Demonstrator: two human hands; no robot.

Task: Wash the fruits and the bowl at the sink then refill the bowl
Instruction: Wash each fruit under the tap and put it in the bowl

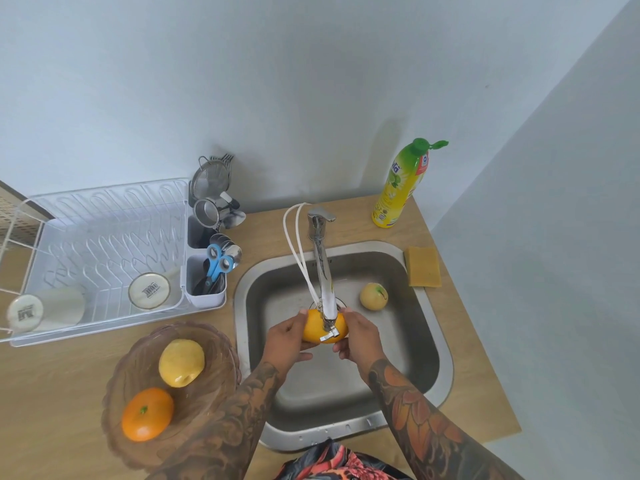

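Both hands close on one orange-yellow fruit (317, 329) held over the middle of the steel sink (420, 358), right under the tip of the chrome faucet spout (323, 271); the left hand (289, 336) cups its left side and the right hand (358, 336) its right side, fingers curled against the skin. Beyond the grip and a little to the right, a pale yellow apple (373, 296) lies on the sink floor. To the left of the grip and nearer the person, a brownish translucent bowl (138, 362) sits on the wooden counter (62, 375), holding a lemon (181, 363) and an orange (147, 414), apart from each other. Further right, past the sink rim, lies a yellow sponge (423, 266), and behind it stands a dish soap bottle (401, 188) with its green cap flipped open.
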